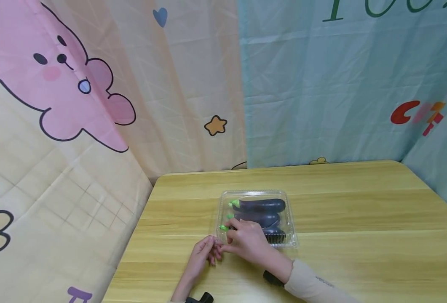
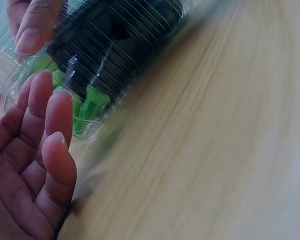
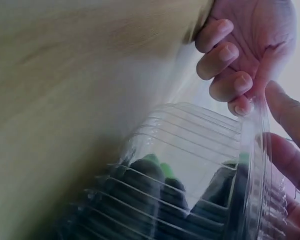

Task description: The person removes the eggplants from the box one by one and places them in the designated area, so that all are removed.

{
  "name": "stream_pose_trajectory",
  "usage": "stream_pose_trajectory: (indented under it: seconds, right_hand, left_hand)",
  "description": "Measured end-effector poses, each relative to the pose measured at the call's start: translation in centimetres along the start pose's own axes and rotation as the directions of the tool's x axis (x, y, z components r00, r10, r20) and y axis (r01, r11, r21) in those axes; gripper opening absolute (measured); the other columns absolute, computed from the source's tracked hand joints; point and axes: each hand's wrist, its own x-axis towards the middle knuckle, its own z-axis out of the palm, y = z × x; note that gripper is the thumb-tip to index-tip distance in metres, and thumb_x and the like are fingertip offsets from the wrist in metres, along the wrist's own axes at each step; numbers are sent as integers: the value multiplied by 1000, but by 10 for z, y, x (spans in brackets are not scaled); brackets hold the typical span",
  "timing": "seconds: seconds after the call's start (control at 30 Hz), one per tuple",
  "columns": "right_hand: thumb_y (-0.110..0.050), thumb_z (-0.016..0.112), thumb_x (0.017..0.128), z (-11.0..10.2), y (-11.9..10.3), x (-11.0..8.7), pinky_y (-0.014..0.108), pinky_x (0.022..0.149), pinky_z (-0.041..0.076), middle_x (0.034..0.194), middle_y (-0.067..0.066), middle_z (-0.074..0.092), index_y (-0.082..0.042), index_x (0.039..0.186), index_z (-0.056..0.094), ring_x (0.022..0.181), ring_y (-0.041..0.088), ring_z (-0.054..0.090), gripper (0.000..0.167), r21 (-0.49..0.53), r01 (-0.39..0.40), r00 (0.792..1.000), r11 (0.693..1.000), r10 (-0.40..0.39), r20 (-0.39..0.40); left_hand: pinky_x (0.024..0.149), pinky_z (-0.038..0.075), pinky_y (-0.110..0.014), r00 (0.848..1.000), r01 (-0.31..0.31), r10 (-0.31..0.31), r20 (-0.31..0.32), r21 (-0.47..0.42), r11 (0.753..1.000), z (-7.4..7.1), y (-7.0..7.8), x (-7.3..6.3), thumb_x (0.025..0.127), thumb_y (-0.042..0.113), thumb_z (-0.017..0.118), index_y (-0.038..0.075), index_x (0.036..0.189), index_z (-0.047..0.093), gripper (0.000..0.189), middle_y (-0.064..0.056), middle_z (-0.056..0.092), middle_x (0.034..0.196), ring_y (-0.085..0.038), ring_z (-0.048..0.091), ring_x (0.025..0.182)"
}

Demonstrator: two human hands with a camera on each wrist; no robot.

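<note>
A clear plastic clamshell box [image 1: 289,219] lies on the table with three dark purple eggplants [image 1: 263,205] inside, their green stem ends to the left. At its near left corner, my left hand [image 1: 204,254] pinches the rim between thumb and forefinger; its other fingers curl loosely, as the right wrist view shows. My right hand [image 1: 247,240] reaches over the box's near side and grips the same corner, thumb at the edge and fingers bent over the lid. It hides part of the nearest eggplants. Ribbed plastic walls [image 3: 195,120] show close up in the right wrist view.
The box stands near the middle of a light wooden table [image 1: 360,219]. Printed curtains [image 1: 303,84] hang behind and at both sides of the table. Dark wrist-camera mounts [image 1: 274,278] sit by both wrists.
</note>
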Motion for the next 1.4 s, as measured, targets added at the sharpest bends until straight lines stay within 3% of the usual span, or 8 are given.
stream_pose_trajectory:
  seconds: [0.23,0.4,0.87,1.07,1.3,1.4]
  right_hand:
    - [-54,80,62,-1,-4,5,15,48,38,89,-6,62,-22,55,56,55,5,51,40,-98,30,1000,995,-29,12]
    - [-51,79,67,1,-3,4,16,46,37,87,-6,60,-21,57,58,54,5,49,37,-107,35,999,994,-36,-4]
    - [-40,78,74,11,-1,-5,27,65,53,102,-4,63,-23,70,64,70,12,65,23,-59,72,993,996,-77,-91]
    - [-32,79,75,12,-3,-5,32,70,56,102,3,64,-20,77,66,76,17,67,18,-90,133,983,987,-143,-116]
    - [-24,68,83,11,-5,-5,34,74,55,107,8,63,-17,80,63,89,23,67,9,-154,163,983,975,-174,-64]
    - [-27,69,82,10,-7,-5,34,74,55,109,8,62,-17,81,65,93,26,67,11,-183,162,984,970,-172,-42]
  left_hand:
    - [54,44,-19,1000,-3,3,9,-6,1000,-2,0,0,104,25,35,-17,103,53,46,-3,58,78,-10,55,65]
    - [54,44,-19,1000,-2,2,12,-8,1000,-3,-1,-1,104,25,35,-17,103,53,46,-4,58,80,-10,56,66]
    - [55,45,-19,999,-25,26,48,-22,999,-4,-3,1,105,22,33,-20,103,50,46,-4,58,83,-10,57,68]
    - [54,45,-19,998,-47,49,50,-45,998,-4,-2,-1,104,21,35,-21,102,50,45,-5,60,83,-10,57,68]
    - [54,45,-19,997,-44,47,57,-53,998,-5,-2,0,104,21,35,-20,103,51,44,-3,61,83,-10,57,67]
    - [55,45,-19,997,-41,44,68,-54,998,-6,-2,0,104,20,35,-22,105,51,44,-4,62,84,-10,57,68]
